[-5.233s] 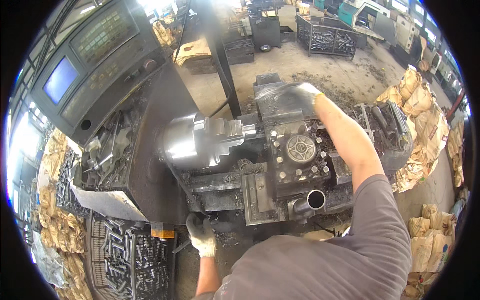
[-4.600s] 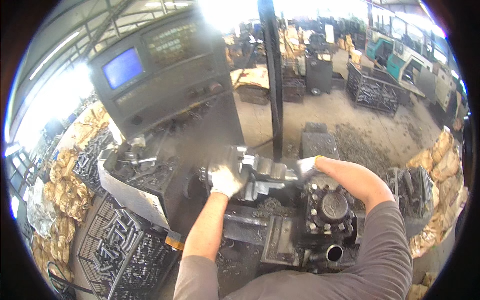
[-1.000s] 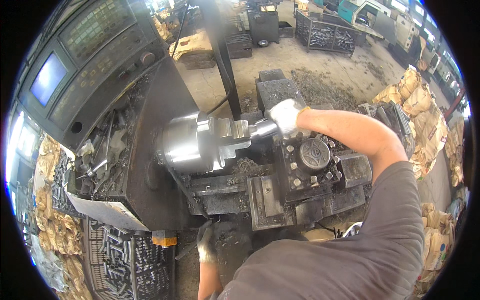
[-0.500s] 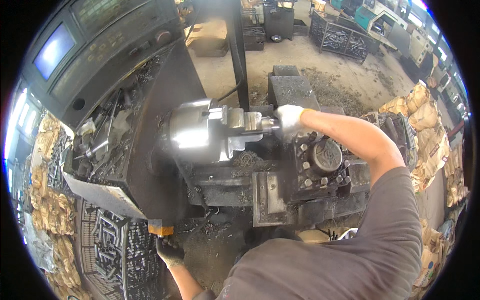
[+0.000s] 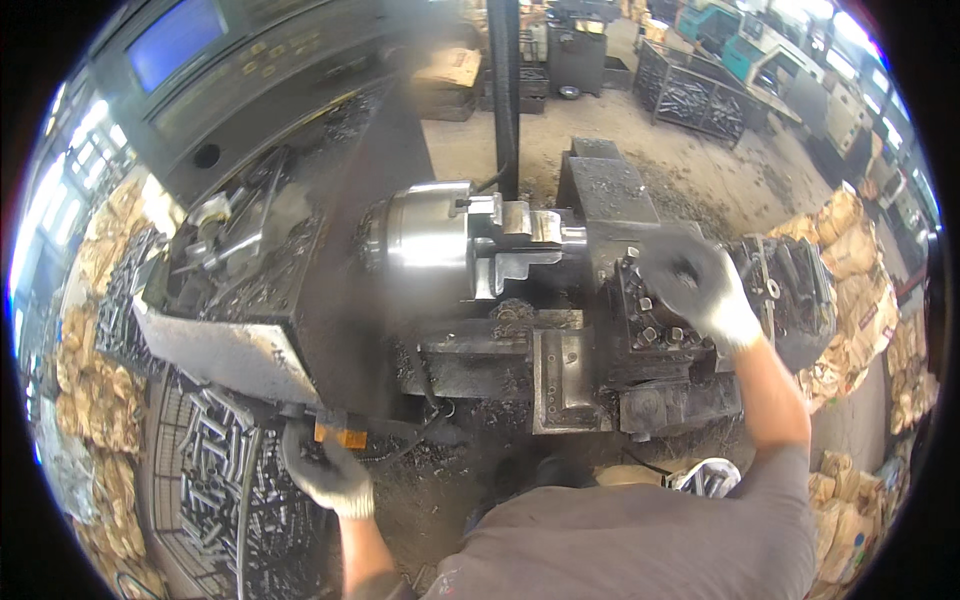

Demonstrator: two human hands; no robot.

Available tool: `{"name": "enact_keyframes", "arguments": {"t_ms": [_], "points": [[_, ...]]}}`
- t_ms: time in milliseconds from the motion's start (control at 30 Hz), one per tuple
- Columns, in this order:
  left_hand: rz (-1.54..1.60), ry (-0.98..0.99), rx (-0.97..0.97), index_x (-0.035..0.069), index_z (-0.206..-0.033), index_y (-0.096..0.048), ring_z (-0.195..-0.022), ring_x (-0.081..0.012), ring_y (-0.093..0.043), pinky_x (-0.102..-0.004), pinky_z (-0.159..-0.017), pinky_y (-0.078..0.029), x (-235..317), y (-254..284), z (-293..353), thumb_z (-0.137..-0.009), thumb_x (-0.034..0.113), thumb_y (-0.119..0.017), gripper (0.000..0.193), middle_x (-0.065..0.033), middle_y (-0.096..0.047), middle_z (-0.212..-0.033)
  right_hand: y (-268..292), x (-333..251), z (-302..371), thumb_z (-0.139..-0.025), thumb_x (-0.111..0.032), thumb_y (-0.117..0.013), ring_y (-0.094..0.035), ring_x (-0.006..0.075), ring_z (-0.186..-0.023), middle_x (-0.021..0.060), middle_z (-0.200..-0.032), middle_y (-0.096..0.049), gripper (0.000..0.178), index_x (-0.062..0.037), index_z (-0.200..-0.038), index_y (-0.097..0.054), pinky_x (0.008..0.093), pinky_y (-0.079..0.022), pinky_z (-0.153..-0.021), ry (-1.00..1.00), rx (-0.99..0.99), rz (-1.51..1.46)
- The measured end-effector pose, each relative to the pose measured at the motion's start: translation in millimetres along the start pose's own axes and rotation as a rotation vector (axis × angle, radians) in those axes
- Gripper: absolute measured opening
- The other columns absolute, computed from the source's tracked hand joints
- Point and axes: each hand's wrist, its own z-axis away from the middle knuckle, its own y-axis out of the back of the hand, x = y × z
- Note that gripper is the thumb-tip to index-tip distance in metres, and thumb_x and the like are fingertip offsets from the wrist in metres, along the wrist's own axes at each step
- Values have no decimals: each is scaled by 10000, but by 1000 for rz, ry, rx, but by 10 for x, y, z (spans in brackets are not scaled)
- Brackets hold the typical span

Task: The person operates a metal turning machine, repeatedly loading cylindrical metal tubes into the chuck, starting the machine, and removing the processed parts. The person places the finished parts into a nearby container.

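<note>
A shiny metal chuck [image 5: 428,240] with stepped jaws [image 5: 515,222] sits on the lathe's headstock. A short bright metal piece [image 5: 573,235] sticks out of the jaws to the right. My right hand [image 5: 705,290], in a white glove with blackened fingers, is over the top of the tool post [image 5: 655,325]. It hides the round cap there; motion smears its fingers. My left hand [image 5: 328,475], gloved alike, is low at the left under the headstock, thumb and fingers apart. It is beside an orange block [image 5: 341,437]; I see nothing held in it.
Below left, a mesh crate [image 5: 165,500] holds many dark metal tubes. A chip-covered tray [image 5: 225,350] juts from the headstock, under a control panel with a lit screen [image 5: 178,42]. Brown sacks [image 5: 845,310] are stacked at right. A dark upright post [image 5: 505,100] stands behind the chuck.
My right hand has left the metal piece at the chuck and moved right and nearer, onto the tool post. My left hand has shifted to the left side of the orange block. The view has moved slightly.
</note>
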Motion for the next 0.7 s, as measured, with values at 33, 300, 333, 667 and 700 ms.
{"name": "enact_keyframes", "arguments": {"t_ms": [33, 300, 333, 667, 700], "points": [[37, -239, 58, -141, -1378, -580, -1187, -421, -660, -546, -1114, -510, 222, -155, -304, -983, 29, -678, 442, -293, -685, -1235, -20, -139, 195, -897, 8, -772, -770, 179, -965, 134, -1083, -806, 329, 15, -1226, -761, 339, -621, -889, 69, -46, 29], [-382, -366, -412, 38, -1722, -228, -1075, -477, -752, -560, -979, -594, 1554, -2532, -2778, -1036, 314, -617, 835, -305, -743, -1220, -88, -293, 973, -821, -4, -866, -811, 261, -997, 157, -1119, -814, 445, -13, -1254, -762, 359, -646, -879, 19, -288, -129], [-456, -301, -496, 65, -1741, -147, -1128, -461, -747, -547, -996, -590, 1604, -2594, -2974, -1048, 387, -589, 883, -324, -731, -1261, -106, -193, 1038, -822, -28, -873, -809, 288, -978, 163, -1108, -811, 450, -22, -1258, -764, 371, -645, -857, 67, -322, -105], [-9, -555, -661, 71, -1047, -696, -832, -424, -705, -507, -727, -593, 1726, -1591, -832, -885, 221, -793, 242, -196, -717, -960, -637, 65, 1399, -908, -73, -833, -803, 231, -949, 124, -1079, -823, 436, -13, -1328, -730, 356, -642, -852, -153, -637, -311], [132, -328, -874, 88, -1071, -713, -884, -422, -726, -506, -747, -597, 1474, -1198, -377, -904, 243, -773, 236, -194, -729, -972, -843, -3, 1405, -917, -51, -816, -805, 221, -974, 122, -1088, -826, 431, 2, -1334, -724, 351, -644, -879, -180, -743, -351]]}}
